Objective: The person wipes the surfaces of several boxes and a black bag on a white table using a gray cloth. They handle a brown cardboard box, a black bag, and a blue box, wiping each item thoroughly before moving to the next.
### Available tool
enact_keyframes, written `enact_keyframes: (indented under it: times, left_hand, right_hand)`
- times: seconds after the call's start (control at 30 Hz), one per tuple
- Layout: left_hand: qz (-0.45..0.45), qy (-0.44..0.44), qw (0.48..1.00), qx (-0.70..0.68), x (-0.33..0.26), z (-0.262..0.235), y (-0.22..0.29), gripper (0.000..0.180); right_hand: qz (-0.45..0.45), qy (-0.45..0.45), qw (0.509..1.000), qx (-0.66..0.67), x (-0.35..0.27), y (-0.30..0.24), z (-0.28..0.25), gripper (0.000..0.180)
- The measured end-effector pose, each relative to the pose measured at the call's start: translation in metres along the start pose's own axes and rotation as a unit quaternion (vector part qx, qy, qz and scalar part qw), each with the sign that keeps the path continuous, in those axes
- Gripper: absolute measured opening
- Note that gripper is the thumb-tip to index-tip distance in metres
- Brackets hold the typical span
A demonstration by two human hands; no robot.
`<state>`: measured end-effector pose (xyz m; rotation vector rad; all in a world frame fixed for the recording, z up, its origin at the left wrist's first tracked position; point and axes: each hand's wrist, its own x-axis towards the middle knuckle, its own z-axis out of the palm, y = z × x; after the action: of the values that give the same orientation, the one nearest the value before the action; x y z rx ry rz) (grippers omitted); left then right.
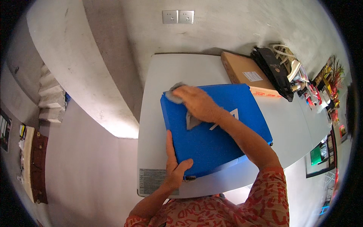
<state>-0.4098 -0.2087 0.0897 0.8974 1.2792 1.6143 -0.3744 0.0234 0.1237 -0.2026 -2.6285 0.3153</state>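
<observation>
A flat blue box (215, 151) lies at a slant on the pale table (157, 75), with a white mark on its top. My right hand (196, 102) presses a grey cloth (193, 122) against the box near its far left corner; folds of the cloth stick out beyond the fingers and under the palm. My left hand (175, 166) grips the box at its near left corner, thumb on top and fingers along the left side. The box's underside is hidden.
Behind the box on the right lies a brown cardboard box (242, 70) with a white label. Beside it are a black bag (272, 72) and a heap of assorted items. A wall with two sockets (178, 17) rises behind, and a pillar (83, 64) stands left of the table.
</observation>
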Motion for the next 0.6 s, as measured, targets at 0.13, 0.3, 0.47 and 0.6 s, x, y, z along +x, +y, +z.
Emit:
enact_keyframes:
  times: [0.13,0.3,0.47,0.6]
  left_hand:
    - [0.034,-0.002,0.999,0.031,0.0,-0.003,-0.006,0.1]
    - [0.033,0.009,0.999,0.033,0.0,0.001,-0.002,0.098]
    - [0.014,-0.004,0.999,0.048,0.002,0.0,0.002,0.096]
    - [0.037,0.002,0.998,0.052,0.003,-0.007,-0.013,0.087]
  right_hand:
    - [0.113,0.001,0.987,-0.118,-0.016,0.048,-0.016,0.039]
    - [0.255,-0.004,0.965,-0.069,-0.028,0.066,-0.04,0.039]
    - [0.08,0.05,0.993,-0.072,-0.035,0.033,-0.008,0.043]
    - [-0.009,-0.037,0.998,0.059,-0.03,-0.02,-0.004,0.047]
